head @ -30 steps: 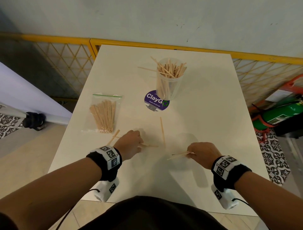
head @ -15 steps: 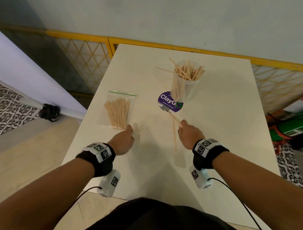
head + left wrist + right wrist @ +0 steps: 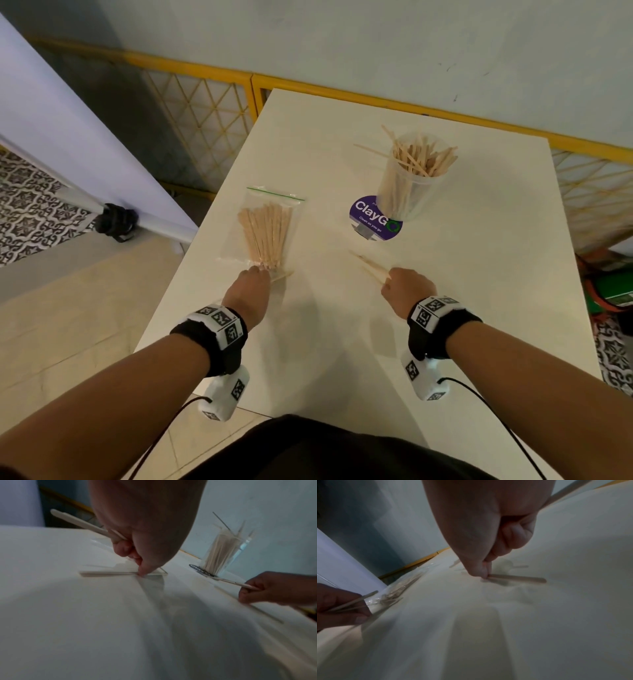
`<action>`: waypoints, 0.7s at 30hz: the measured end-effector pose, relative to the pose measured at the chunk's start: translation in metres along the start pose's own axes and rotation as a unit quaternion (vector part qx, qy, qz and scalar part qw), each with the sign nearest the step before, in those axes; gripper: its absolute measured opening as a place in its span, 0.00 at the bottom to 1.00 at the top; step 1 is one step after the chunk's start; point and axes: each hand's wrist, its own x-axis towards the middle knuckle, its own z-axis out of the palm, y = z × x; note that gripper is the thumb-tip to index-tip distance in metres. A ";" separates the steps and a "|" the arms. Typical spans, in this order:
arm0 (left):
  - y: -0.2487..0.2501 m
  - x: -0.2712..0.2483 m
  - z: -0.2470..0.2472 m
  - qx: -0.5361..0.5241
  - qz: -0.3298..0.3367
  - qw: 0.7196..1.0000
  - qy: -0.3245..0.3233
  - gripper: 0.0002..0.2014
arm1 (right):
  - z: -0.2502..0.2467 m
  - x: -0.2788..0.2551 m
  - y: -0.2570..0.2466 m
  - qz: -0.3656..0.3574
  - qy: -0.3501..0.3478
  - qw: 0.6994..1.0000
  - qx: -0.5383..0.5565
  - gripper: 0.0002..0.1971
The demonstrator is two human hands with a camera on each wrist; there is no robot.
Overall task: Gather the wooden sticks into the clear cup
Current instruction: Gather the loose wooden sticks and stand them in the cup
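Note:
The clear cup stands at the back of the white table, packed with wooden sticks. My left hand is at the near end of a bag of sticks. It grips a stick in its curled fingers, and one fingertip presses a loose stick flat on the table. My right hand holds sticks that point up and left towards the cup. In the right wrist view its thumb and finger pinch a stick low over the table.
A purple round sticker lies just in front of the cup. The zip bag lies near the table's left edge. A yellow railing runs behind the table. Green and red gear sits on the floor to the right.
My left hand moved forward and left to the stick at the bag's near end. My right hand moved forward and left with its stick, and the lone stick on the table is now in its grip.

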 end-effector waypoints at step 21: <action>0.116 0.005 -0.059 -0.542 0.082 0.820 -0.167 0.11 | -0.039 -0.019 -0.009 -0.104 0.079 0.946 0.298 0.12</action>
